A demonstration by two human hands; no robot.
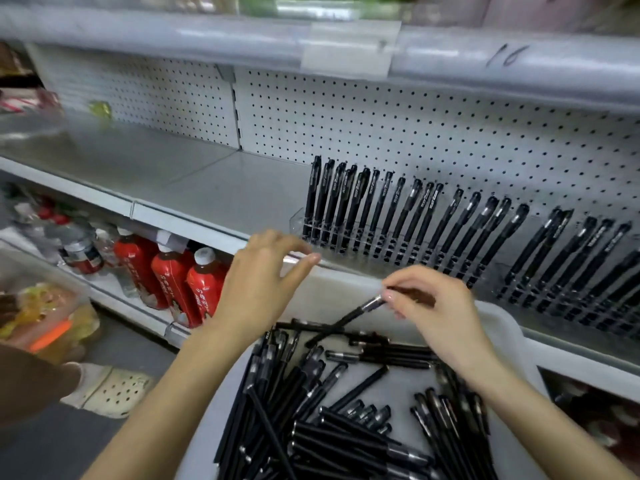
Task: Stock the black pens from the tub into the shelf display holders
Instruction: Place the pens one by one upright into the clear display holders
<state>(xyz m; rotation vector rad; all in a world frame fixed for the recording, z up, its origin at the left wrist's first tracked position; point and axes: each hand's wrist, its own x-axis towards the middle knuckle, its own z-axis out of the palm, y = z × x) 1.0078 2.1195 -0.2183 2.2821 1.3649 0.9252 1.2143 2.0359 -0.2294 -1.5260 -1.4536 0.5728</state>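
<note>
I cannot read the print on the shelved pens [398,209]. The tub [346,282] runs off the bottom edge. My right hand [440,306] hides the upper end of the pinched pen [349,319].

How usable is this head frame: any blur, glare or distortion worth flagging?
Head view: wide-angle bend curves the upper shelf edge; left margin and top smeared; racked pens and tub pens fairly sharp; the pen pinched by the right hand slightly soft; lighting even, no harsh glare.
</note>
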